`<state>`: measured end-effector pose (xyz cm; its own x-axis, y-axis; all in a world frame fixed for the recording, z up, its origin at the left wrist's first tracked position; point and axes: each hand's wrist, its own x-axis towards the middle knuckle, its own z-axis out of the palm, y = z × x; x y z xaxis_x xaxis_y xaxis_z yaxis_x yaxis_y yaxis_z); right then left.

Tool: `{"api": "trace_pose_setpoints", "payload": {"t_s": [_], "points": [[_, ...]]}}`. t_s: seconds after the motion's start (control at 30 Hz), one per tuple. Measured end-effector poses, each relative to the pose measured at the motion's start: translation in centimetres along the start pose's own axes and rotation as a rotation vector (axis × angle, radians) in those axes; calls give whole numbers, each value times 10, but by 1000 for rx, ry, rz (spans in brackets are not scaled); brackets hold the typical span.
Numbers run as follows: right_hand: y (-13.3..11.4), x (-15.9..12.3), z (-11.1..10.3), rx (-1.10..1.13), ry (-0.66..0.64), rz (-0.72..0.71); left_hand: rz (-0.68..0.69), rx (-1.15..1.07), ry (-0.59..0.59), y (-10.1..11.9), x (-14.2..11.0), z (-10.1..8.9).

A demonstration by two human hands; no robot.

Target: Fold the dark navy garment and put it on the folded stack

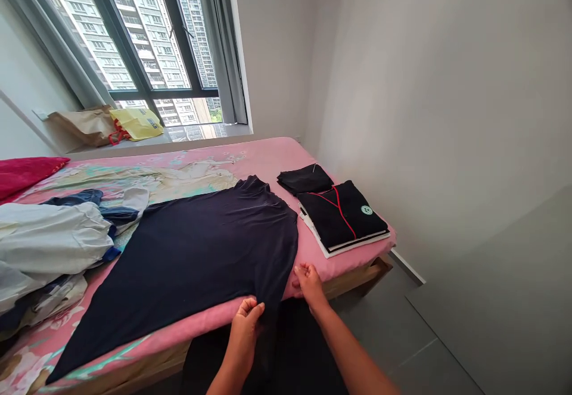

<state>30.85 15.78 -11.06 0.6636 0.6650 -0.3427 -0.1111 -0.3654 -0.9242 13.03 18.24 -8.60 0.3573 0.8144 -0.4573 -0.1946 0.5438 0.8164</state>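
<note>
Dark navy shirt spread on pink bed, both hands at its near edge.

Far left: red cushion [27, 174] and heap of white and blue clothes [49, 246] on the pink bed [268, 156], the heap touching the dark navy shirt [201, 252]; paper bag [83, 127] and yellow bag [136, 123] on the windowsill behind. Shirt lies flat across the bed, collar toward the far side, lower part at the bed's near edge. Left hand [245, 329] clenched, pinching the shirt's near edge. Right hand [310, 285] at the shirt's right edge, fingers bunched over the pink sheet; whether it holds cloth cannot be told. Far right: folded black garment [304, 179] just beyond the folded black jacket [342, 215], which has red piping and a round badge and sits on a white-edged stack.
</note>
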Motion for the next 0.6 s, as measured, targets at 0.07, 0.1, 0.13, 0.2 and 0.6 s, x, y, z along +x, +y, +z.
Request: {"api": "trace_pose_setpoints", "payload": {"t_s": [0.07, 0.1, 0.13, 0.2, 0.6], "points": [[-19, 32, -2, -80, 36, 6, -19, 11, 24, -2, -1, 7], [-28, 47, -2, -114, 45, 6, -26, 24, 35, -3, -1, 11], [-37, 60, -2, -155, 54, 8, -29, 43, 45, -5, -1, 15], [-49, 83, -2, -243, 67, 9, -26, 93, 55, -9, -1, 20], [-43, 118, -6, -583, 123, -70, 580, 819, 198, -8, 27, -53]]}}
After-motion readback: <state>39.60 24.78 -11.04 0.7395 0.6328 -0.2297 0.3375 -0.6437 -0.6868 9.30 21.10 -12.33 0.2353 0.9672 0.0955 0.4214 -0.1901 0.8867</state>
